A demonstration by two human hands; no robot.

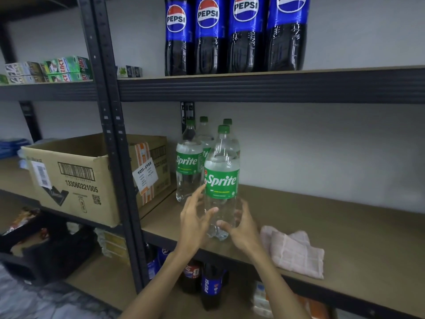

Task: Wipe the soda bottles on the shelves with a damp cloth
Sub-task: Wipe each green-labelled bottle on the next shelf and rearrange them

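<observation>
Behind front Sprite btl [221, 180], R hand [241, 226] fingers part-hidden; Pepsi btls [230, 35] tops cropped.

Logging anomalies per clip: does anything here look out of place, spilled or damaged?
Nothing spilled or damaged. Only oddity: the cloth lies crumpled and untouched on the shelf, right of the front Sprite bottle.

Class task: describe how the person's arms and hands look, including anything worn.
The left forearm and right forearm are bare to the frame's edge, no sleeves in view. The left hand and right hand wear no gloves; no ring, watch or bracelet shows.
</observation>
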